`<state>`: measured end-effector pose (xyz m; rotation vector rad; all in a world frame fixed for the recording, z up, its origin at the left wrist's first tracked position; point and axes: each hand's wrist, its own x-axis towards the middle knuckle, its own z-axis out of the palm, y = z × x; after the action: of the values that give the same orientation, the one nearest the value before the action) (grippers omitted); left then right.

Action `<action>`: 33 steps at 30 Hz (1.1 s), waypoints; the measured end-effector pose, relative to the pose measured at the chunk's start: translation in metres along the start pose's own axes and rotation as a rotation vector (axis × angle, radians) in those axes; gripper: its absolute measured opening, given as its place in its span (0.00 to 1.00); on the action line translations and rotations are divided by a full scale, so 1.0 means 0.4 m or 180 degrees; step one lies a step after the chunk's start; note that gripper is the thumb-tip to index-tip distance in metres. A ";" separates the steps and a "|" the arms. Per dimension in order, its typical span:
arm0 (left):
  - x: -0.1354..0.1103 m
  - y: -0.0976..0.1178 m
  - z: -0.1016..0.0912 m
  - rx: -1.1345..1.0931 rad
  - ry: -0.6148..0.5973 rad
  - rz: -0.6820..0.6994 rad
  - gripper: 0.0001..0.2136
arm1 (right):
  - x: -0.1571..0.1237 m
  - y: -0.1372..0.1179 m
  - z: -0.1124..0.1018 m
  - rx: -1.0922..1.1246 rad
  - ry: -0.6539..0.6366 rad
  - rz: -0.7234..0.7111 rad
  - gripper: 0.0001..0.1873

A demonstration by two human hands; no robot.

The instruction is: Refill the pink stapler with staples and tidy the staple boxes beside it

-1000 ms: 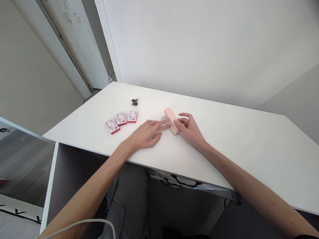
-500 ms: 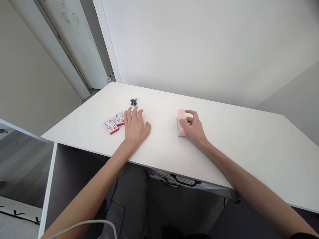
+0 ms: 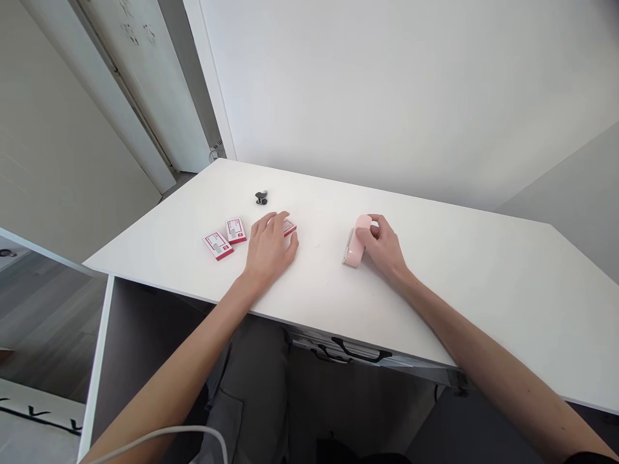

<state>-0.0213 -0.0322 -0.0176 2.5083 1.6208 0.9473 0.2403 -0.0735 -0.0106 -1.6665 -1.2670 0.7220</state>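
Left of frame centre, one red-and-white box [image 3: 290,227] has shifted rightward under the left hand [image 3: 269,248] (whether it grips cannot be told), bringing it closer to the pink stapler [image 3: 356,251] the right hand [image 3: 384,246] pinches right of centre.

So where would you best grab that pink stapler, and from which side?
I'd pinch the pink stapler across the middle of its two long sides, probably coming from the near right. Its body is long and narrow, and it slants with the far end to the right, turning one long side that way.
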 end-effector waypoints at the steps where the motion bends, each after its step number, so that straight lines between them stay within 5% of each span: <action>1: 0.000 0.000 0.001 0.0051 0.0045 -0.0100 0.19 | 0.003 0.001 -0.002 -0.0001 0.0033 -0.0020 0.13; 7: 0.001 -0.001 0.005 0.0163 -0.0118 -0.0108 0.16 | 0.014 0.003 -0.011 0.0121 0.0105 -0.0017 0.10; 14: -0.001 0.002 -0.010 -0.0415 -0.0618 0.0607 0.17 | 0.005 -0.003 -0.001 -0.0033 -0.0208 -0.0181 0.15; 23: -0.006 0.011 -0.036 -0.0769 -0.1247 0.1162 0.23 | 0.012 -0.002 -0.004 -0.0024 -0.0405 -0.0260 0.06; 33: -0.007 0.143 0.041 -0.1245 -0.1601 0.1217 0.25 | 0.040 0.022 -0.009 0.0313 -0.0359 -0.0446 0.11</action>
<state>0.0332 -0.0560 -0.0141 2.5234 0.7540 0.5087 0.2519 -0.0600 -0.0161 -1.4596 -1.3899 0.7890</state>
